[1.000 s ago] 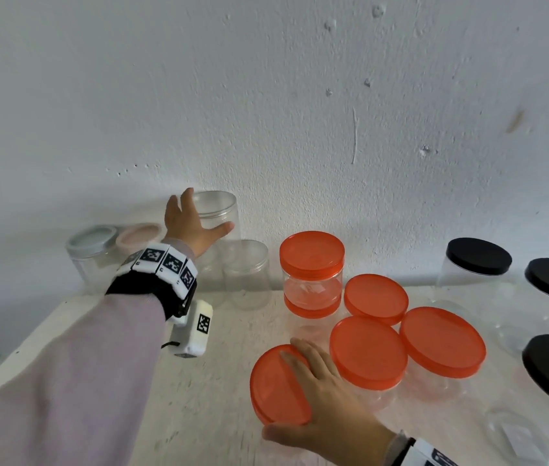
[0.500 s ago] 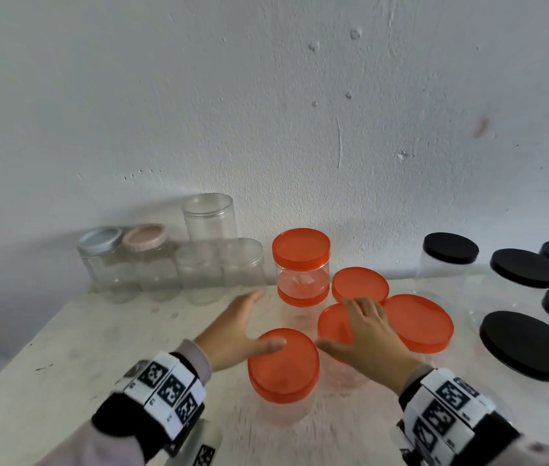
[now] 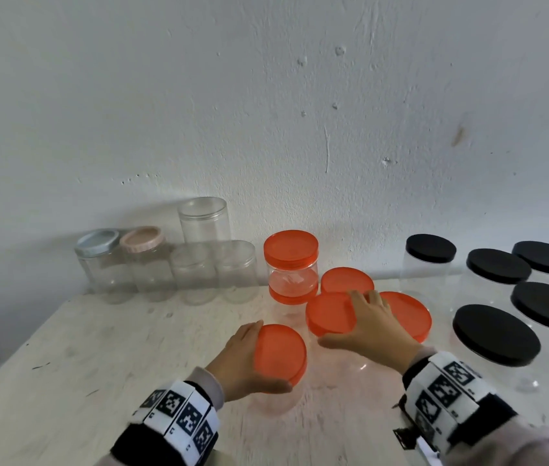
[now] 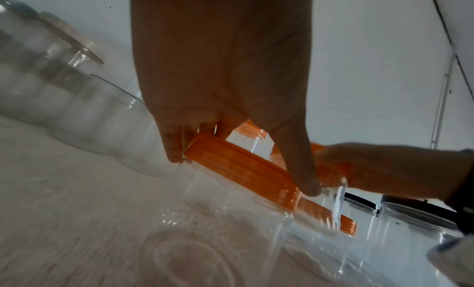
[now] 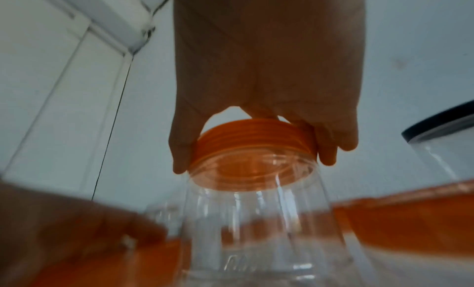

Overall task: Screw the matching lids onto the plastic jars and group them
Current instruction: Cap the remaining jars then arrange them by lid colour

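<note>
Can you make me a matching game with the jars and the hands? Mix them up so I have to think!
Things:
1. left hand
2. right hand
3. pink-lidded jar
4. black-lidded jars

Places:
A. far right of the table
B. grips the nearest orange lid
C. back left, by the wall
D. grips the orange lid behind

Pairs: 1-B, 2-D, 3-C, 4-A

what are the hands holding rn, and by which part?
Left hand grips the nearest orange-lidded jar by the rim of its lid. Right hand grips the next orange-lidded jar the same way, fingers curled round the lid's edge.
</note>
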### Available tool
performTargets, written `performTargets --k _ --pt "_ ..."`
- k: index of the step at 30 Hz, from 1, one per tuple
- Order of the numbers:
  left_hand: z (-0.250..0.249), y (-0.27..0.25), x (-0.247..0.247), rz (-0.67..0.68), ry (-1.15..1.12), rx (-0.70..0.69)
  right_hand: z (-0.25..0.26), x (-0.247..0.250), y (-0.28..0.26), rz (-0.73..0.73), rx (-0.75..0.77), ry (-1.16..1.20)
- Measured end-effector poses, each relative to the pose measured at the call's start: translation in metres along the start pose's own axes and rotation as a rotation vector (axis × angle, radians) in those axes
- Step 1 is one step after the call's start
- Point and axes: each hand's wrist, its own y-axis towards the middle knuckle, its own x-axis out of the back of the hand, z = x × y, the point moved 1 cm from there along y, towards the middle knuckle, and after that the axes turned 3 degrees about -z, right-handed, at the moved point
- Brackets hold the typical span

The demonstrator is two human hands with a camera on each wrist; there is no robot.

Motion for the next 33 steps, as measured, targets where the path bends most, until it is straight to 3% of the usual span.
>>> performTargets --k 4,8,28,33 --pt "0.005 0.002 -0.003 -0.010 -0.078 0.002 0.006 0.039 0.012 -0.184 0.028 0.169" --pt "0.007 0.002 -0.004 -0.010 -0.103 -0.016 0.007 0.057 0.036 -0.359 -0.054 0.220" --pt "0.007 -0.001 -0.005 -0.033 -0.165 -0.046 0.010 0.038 0.081 -0.321 -0.150 0.034" --pt "0.008 -0.003 -0.003 -0.049 -0.090 -0.054 0.017 0.031 0.065 -0.505 -0.028 -0.026"
